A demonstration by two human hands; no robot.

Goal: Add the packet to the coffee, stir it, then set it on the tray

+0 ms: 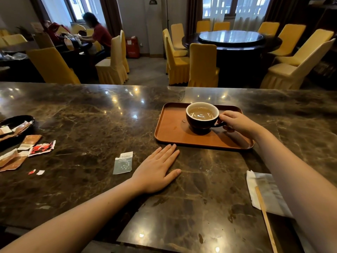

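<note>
One cup (202, 115) on one tray (169, 128)

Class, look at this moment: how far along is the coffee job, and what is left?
Nearly finished. A torn packet lies on the counter, the stir stick rests on a napkin, and the cup sits on the tray. The right hand holds the handle; only letting go remains. The left hand lies flat.

A single head-worn camera looks forward and down, close over the marble counter (91, 115), dining room beyond.
</note>
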